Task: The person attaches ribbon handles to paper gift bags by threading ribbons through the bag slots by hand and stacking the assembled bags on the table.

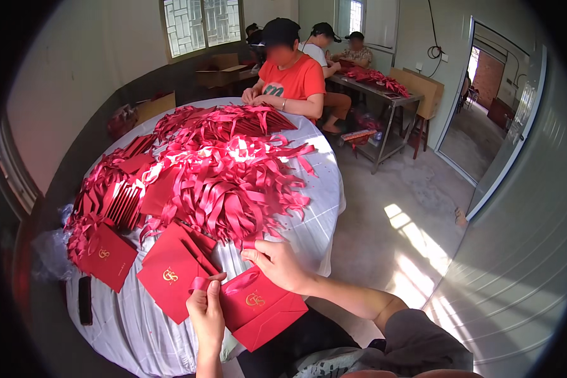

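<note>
A red paper gift bag (266, 318) with a gold emblem lies tilted at the near edge of the table, its ribbon (241, 282) across its top. My left hand (206, 312) is closed in a pinch on a loop of red ribbon (199, 285) at the bag's left. Above the bag, my right hand (276, 264) pinches another piece of red ribbon (248, 243) between thumb and fingers. Just beyond my left hand lies a small stack of red bags (167, 274), fanned out. Another red bag (111, 258) rests farther left.
A large heap of red ribbons (227, 183) and bags covers much of the round table with a white cloth (318, 157). A dark oblong object (85, 301) lies at the left edge. Across the table a person in red (294, 79) works; others sit at a metal table (384, 94) behind.
</note>
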The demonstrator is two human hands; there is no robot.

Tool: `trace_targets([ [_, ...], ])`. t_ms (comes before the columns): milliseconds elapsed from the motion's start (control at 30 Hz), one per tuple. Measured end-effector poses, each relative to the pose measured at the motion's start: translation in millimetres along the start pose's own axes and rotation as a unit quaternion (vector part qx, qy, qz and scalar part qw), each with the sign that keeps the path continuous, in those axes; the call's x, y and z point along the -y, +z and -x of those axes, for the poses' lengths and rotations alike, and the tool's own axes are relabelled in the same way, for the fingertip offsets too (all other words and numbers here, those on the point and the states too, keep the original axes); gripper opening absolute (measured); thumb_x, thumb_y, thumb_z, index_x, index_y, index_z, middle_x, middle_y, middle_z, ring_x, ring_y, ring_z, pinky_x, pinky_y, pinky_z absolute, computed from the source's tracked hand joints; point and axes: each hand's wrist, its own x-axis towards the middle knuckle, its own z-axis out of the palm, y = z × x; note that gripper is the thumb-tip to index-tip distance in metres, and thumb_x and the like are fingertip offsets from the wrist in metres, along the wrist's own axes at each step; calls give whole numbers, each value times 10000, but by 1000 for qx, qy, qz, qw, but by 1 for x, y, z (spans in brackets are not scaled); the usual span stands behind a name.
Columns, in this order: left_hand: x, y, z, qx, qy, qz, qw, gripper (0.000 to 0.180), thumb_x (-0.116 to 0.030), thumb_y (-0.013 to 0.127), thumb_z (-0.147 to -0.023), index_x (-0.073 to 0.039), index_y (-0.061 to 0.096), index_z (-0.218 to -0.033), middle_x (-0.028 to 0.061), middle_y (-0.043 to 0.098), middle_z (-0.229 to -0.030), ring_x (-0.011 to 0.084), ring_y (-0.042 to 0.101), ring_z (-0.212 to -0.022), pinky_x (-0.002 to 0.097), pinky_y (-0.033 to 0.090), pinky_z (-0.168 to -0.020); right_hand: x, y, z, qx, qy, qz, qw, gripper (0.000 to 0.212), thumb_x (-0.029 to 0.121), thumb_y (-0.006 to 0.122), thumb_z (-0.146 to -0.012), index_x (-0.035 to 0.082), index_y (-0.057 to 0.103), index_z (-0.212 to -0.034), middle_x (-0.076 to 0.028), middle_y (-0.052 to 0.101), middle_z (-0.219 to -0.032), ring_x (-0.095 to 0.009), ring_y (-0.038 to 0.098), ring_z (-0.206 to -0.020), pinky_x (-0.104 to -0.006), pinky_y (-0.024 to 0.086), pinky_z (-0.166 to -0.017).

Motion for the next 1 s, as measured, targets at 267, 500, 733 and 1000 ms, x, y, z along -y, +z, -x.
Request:
trace_targets([
  [267, -13, -1, 9, 18, -13, 50, 998, 412, -126, 491, -993, 11, 380, -1366, 169, 637, -1039, 179, 596, -966, 321, 483, -848, 42, -45, -26, -108, -27, -67, 992, 162, 120, 611, -923, -31, 669, -928, -40, 678, -800, -71, 603, -736, -236, 475, -646],
  [500, -18, 8, 23, 169, 157, -58, 971, 1110, -258, 839, -703, 33, 96, -1475, 227, 273, -1470, 335, 366, -1322, 440, 357, -1044, 68, -9, 3, -32, -116, 69, 990, 185, 111, 654, -876, -10, 652, -1016, -120, 629, -880, -218, 618, -742, -316, 483, -646],
  [733, 12, 1, 45, 76, 103, 89, 988, 812, -42, 737, -764, 59, 233, -1393, 180, 420, -1307, 240, 478, -1183, 343, 424, -961, 91, 12, 8, 154, -165, -6, 974, 354, 313, 632, -898, -28, 622, -994, -146, 502, -907, -304, 571, -817, -387, 463, -723],
  [1000, 16, -13, 30, -32, -87, 292, 952, 367, -16, 595, -905, 25, 505, -1258, 94, 611, -1166, 151, 586, -1042, 290, 456, -920, 65, 35, -32, 126, -168, 63, 976, 220, 175, 590, -924, -16, 594, -1032, -153, 539, -988, -321, 598, -849, -411, 485, -727],
])
